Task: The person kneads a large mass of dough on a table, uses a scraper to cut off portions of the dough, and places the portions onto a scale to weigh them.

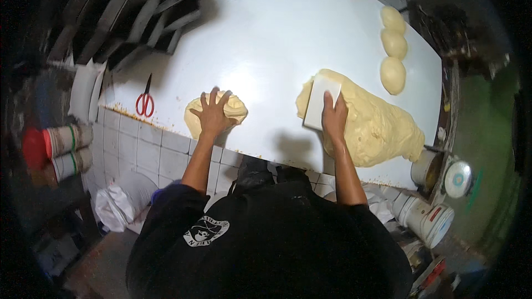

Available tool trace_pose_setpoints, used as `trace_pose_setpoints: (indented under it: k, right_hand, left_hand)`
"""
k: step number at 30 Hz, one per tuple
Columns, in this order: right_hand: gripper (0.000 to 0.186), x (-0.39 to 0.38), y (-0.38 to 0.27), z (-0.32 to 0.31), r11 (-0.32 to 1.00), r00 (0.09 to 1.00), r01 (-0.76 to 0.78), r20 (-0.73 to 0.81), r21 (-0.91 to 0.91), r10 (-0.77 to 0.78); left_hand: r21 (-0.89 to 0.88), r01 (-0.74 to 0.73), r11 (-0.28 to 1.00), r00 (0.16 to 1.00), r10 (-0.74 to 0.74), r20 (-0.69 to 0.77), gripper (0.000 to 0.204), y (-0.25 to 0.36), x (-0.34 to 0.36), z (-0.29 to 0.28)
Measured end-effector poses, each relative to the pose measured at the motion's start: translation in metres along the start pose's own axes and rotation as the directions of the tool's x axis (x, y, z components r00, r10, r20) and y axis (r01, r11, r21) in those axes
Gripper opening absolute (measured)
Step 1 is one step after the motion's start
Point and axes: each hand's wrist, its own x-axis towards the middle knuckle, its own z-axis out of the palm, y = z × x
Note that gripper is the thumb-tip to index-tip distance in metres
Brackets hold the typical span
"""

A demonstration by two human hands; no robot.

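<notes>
Dough portioning, cut in progress. Left hand (212,112): spread flat, fingers wide, pressing a small pale yellow dough lump (216,115) near the front edge of the white worktop (266,39). Right hand (334,115): gripping a white rectangular plastic scraper (320,102), blade set into the large yellow dough mass (366,119). Three shaped dough balls (393,75) lie beyond; red-handled scissors (145,101) far left. Next likely needs firm downward pressure to sever a piece.

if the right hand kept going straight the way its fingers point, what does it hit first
The right hand already presses the white scraper into the big dough mass. Beyond those, only bare white table lies ahead, as far as the picture shows.
</notes>
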Motion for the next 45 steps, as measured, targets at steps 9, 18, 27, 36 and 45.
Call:
trace_pose_setpoints:
  k: [9,18,27,36,45]
  right_hand:
    - [0.034,-0.122,0.13,-0.224,0.978,0.921,-0.164,-0.335,0.128,0.198]
    - [0.037,-0.228,0.23,-0.474,0.921,0.634,-0.141,-0.682,0.363,0.365]
    - [0.038,-0.333,0.278,-0.596,0.896,0.227,-0.074,-0.868,0.437,0.442]
    - [0.039,-0.407,0.344,-0.57,0.877,-0.005,0.039,-0.877,0.48,0.48]
    - [0.042,-0.387,0.33,-0.557,0.787,0.004,-0.328,-0.832,0.523,0.555]
  left_hand:
    - [-0.264,0.084,0.961,0.995,-0.065,0.082,0.034,-0.033,0.035,0.037]
    - [-0.493,-0.485,0.722,0.774,0.617,0.142,0.047,0.489,-0.161,-0.177]
    - [0.002,-0.984,-0.178,-0.176,0.97,-0.17,0.041,0.966,-0.297,-0.233]
    - [0.046,-0.761,-0.647,-0.648,0.762,-0.014,0.035,1.184,-0.325,-0.089]
    - [-0.654,-0.54,-0.53,-0.371,0.847,-0.38,0.053,1.043,-0.332,-0.196]
